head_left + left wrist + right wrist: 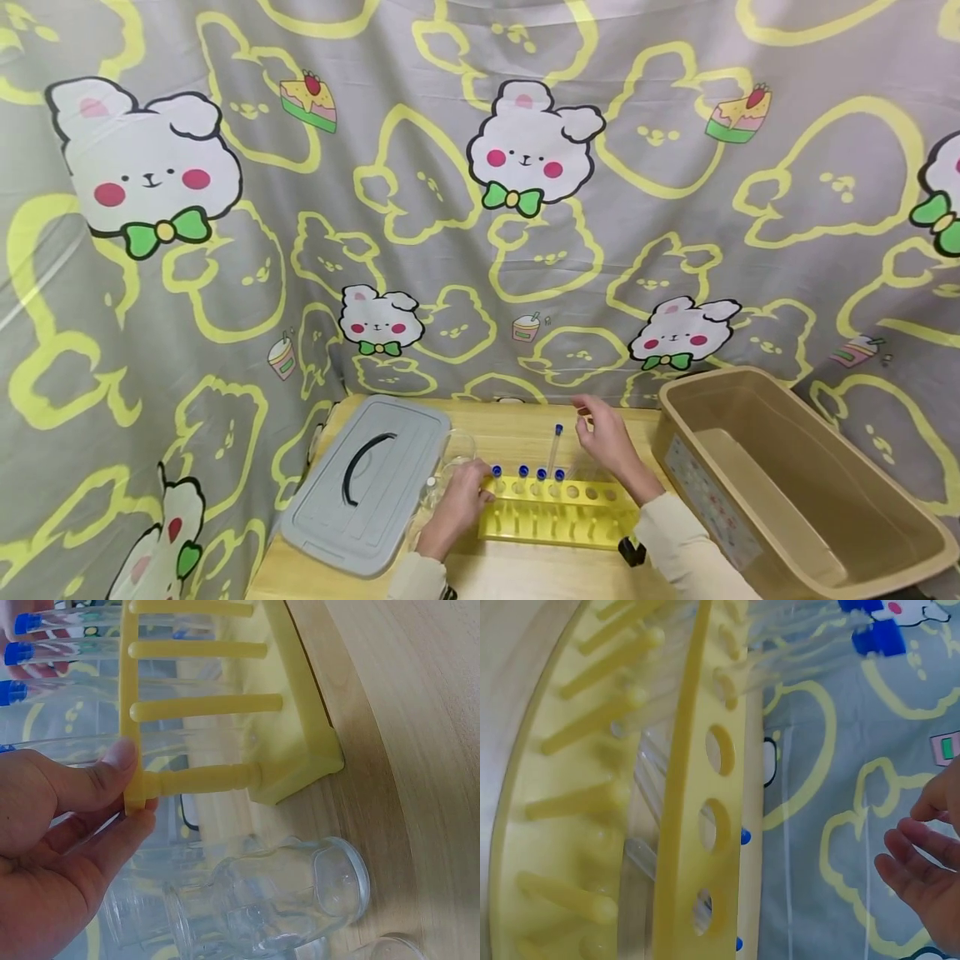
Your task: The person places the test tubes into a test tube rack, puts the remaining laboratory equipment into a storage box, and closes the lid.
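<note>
Rack: a long yellow plastic test tube rack [563,502] stands on the pale wood-grained counter [510,575]; its top plate has round holes, its base a row of round-tipped pegs.
Left hand: the person's left hand [462,500] is at the rack's left end, thumb and fingers clamped on the top plate's edge.
Right hand: the person's right hand [606,437] hangs above and behind the rack's right half, empty, fingers loosely bent.
Standing tubes: four clear tubes with blue caps [541,474] stand in the holes toward the rack's left end; in the right wrist view they are blurred.
Lying tubes: a clear blue-capped tube [555,454] lies behind the rack, cap pointing away; others there are partly covered by the top plate, so their count cannot be told.
Glassware: a smooth clear glass jar [292,892] is beside the rack's left end, among other glass pieces partly hidden by the left hand or cut off.
Lid: a grey rectangular plastic lid with a curved black handle [375,500] lies left of the rack.
Bin: a deep tan plastic bin [780,425] sits right of the rack; its pale patterned label [712,500] is too small to read.
Dark item: a small black object [632,551] at the rack's right front corner is hard to make out.
Backdrop: grey fabric printed with white rabbits and yellow outlines [540,250] hangs behind the rack, creased.
</note>
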The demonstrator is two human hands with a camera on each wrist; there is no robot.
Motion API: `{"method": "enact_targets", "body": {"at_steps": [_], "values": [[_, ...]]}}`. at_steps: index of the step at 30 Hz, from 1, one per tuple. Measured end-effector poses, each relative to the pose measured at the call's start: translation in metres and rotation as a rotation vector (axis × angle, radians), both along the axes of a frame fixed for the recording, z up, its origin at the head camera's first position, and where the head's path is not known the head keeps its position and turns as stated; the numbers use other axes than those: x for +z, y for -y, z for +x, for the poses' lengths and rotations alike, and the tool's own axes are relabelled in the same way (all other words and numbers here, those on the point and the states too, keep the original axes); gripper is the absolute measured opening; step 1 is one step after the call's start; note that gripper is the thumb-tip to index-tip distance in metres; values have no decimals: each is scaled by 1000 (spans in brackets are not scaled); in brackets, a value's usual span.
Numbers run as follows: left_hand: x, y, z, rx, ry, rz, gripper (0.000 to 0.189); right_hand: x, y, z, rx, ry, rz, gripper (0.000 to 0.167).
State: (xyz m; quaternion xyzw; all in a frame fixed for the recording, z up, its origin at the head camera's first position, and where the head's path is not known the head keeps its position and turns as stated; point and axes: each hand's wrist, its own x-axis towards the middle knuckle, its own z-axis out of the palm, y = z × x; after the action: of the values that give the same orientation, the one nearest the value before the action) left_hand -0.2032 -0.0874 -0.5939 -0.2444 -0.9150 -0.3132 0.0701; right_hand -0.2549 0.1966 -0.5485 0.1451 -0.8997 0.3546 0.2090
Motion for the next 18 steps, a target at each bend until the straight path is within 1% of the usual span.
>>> {"method": "enact_targets", "body": {"at_steps": [6, 10, 18], "values": [[1, -1, 0, -2, -16, -17, 25, -5, 0, -16, -11, 107, 49, 34], [1, -1, -1, -4, -19, -20, 25, -10, 1, -25, -9, 173, 47, 36], [1, -1, -3, -1, -43, -35, 23, -18, 5, -38, -30, 280, 66, 37]]}}
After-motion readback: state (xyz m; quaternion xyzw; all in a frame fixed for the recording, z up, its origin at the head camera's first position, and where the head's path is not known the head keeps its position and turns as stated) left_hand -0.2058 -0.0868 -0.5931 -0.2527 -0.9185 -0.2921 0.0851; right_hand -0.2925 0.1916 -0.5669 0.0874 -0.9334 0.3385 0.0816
